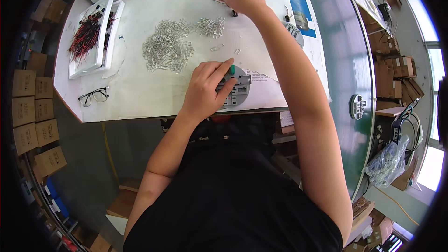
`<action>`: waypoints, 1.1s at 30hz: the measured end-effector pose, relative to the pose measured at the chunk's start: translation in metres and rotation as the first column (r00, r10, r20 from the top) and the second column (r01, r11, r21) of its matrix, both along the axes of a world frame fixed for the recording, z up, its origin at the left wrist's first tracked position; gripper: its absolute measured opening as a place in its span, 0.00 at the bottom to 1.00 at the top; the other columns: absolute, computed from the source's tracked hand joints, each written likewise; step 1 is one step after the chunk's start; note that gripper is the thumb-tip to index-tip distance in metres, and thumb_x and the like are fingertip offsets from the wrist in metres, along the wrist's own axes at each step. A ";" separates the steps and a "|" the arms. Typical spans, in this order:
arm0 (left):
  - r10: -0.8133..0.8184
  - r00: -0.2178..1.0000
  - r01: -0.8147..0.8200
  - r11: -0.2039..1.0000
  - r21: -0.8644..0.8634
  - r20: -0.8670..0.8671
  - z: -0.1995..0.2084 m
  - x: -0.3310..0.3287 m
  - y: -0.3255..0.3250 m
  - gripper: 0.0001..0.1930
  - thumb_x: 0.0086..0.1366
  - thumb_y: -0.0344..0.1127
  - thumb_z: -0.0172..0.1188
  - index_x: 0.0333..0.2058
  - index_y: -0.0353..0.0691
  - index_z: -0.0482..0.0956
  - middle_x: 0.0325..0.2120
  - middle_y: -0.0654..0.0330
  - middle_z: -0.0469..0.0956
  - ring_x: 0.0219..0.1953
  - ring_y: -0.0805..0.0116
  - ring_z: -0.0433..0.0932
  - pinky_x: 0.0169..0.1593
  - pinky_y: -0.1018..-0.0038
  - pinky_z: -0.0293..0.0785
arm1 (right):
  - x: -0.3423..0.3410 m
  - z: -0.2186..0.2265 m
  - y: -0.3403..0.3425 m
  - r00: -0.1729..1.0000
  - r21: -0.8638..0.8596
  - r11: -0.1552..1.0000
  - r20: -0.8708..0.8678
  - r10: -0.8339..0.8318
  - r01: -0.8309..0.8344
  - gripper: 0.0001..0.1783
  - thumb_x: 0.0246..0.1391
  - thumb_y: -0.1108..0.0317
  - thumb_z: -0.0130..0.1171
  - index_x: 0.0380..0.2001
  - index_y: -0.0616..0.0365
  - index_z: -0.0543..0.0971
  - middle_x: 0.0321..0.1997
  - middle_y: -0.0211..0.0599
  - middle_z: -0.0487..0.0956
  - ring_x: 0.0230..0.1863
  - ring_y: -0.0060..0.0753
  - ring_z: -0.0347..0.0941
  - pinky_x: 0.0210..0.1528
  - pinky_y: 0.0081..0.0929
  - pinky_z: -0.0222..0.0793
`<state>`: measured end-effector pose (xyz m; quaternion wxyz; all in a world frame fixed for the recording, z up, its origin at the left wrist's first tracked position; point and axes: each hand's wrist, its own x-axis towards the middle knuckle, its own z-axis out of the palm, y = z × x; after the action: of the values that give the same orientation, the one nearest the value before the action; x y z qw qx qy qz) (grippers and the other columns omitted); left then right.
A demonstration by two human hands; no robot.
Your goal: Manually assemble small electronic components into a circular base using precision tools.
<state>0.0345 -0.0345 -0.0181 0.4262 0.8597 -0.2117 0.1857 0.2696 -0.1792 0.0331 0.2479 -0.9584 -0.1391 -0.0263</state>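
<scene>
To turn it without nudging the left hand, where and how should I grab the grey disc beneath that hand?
I'd take the grey disc by its near-right rim, coming from the right. It appears to lie flat, and its curved edge is bare there, nearer than the silvery piece. The left hand covers its left side, and the green piece is by its far rim.

Few short lines of small dark print on the white sheet (263, 91) covering the worktop (126, 100), just right of the round grey part (241, 98). The brown cartons (50, 161) stacked over on the left have dark printed marks, way too small to make out. There's also pale lettering on the black clothing (214, 147) around the waist, and whitish marks on the black device (396, 133) off right, too blurry for me tbh.
</scene>
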 end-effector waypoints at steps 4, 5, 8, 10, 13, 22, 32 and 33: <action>-0.011 1.000 0.011 1.000 0.003 0.003 0.002 -0.001 0.000 0.23 0.64 0.36 0.70 0.57 0.36 0.82 0.44 0.56 0.81 0.48 0.54 0.79 0.55 0.60 0.74 | 0.030 -0.003 0.015 0.995 -0.139 0.990 -0.096 -0.025 0.011 0.16 0.58 0.55 0.68 0.41 0.55 0.89 0.31 0.36 0.88 0.31 0.39 0.84 0.42 0.39 0.81; -0.016 1.000 0.016 1.000 0.000 0.003 0.001 -0.001 0.000 0.23 0.64 0.35 0.70 0.57 0.37 0.82 0.44 0.55 0.81 0.48 0.54 0.79 0.56 0.59 0.74 | 0.033 -0.006 0.015 0.994 -0.160 0.987 -0.112 -0.008 -0.010 0.16 0.59 0.55 0.68 0.40 0.56 0.89 0.30 0.36 0.87 0.30 0.37 0.84 0.42 0.39 0.81; -0.022 1.000 0.022 1.000 -0.010 0.000 0.002 -0.002 0.001 0.23 0.65 0.35 0.70 0.57 0.36 0.82 0.44 0.54 0.81 0.49 0.53 0.79 0.56 0.60 0.74 | 0.033 -0.011 0.001 0.992 -0.036 0.999 -0.123 -0.001 -0.004 0.15 0.60 0.57 0.68 0.40 0.56 0.89 0.30 0.35 0.87 0.29 0.32 0.83 0.40 0.36 0.81; -0.040 0.999 0.040 0.999 -0.011 -0.003 0.002 -0.001 0.000 0.23 0.65 0.35 0.70 0.58 0.35 0.82 0.44 0.52 0.82 0.49 0.51 0.79 0.56 0.61 0.75 | 0.027 -0.010 -0.016 0.992 0.264 0.962 -0.118 -0.036 0.066 0.14 0.61 0.58 0.68 0.40 0.57 0.89 0.30 0.35 0.87 0.29 0.27 0.82 0.38 0.30 0.80; 0.003 1.000 -0.005 0.988 -0.156 -0.013 0.001 -0.004 0.006 0.23 0.65 0.35 0.71 0.58 0.35 0.82 0.46 0.52 0.82 0.51 0.52 0.79 0.56 0.62 0.75 | -0.044 0.029 -0.022 0.998 0.471 0.880 -0.059 -0.038 0.061 0.19 0.62 0.54 0.69 0.41 0.61 0.88 0.31 0.34 0.85 0.27 0.26 0.75 0.33 0.29 0.72; -0.242 0.957 0.093 0.774 -0.626 -0.158 0.042 -0.007 0.016 0.20 0.66 0.35 0.73 0.54 0.34 0.84 0.39 0.54 0.86 0.40 0.65 0.84 0.44 0.70 0.79 | -0.217 0.017 -0.045 0.854 0.882 0.273 -0.451 0.259 0.383 0.10 0.66 0.67 0.68 0.44 0.63 0.81 0.33 0.35 0.83 0.22 0.17 0.69 0.22 0.16 0.63; -0.229 0.923 0.042 0.858 -0.513 -0.309 0.053 -0.020 0.015 0.10 0.63 0.30 0.75 0.41 0.33 0.88 0.28 0.59 0.85 0.29 0.74 0.81 0.35 0.77 0.78 | -0.255 0.007 -0.047 0.879 0.905 0.297 -0.386 0.280 0.303 0.12 0.61 0.74 0.72 0.45 0.64 0.82 0.37 0.34 0.85 0.25 0.16 0.72 0.23 0.15 0.65; -0.230 0.922 0.044 0.861 -0.507 -0.311 0.052 -0.021 0.016 0.09 0.63 0.29 0.75 0.40 0.33 0.88 0.28 0.58 0.85 0.29 0.74 0.81 0.35 0.77 0.78 | -0.257 0.008 -0.047 0.890 0.904 0.329 -0.368 0.271 0.273 0.13 0.60 0.75 0.72 0.46 0.65 0.82 0.37 0.34 0.85 0.26 0.15 0.73 0.24 0.15 0.66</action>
<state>0.0136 -0.0185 0.0336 0.6740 0.7247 -0.1371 0.0407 0.0130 -0.2261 0.0415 0.7812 -0.6109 -0.0343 0.1240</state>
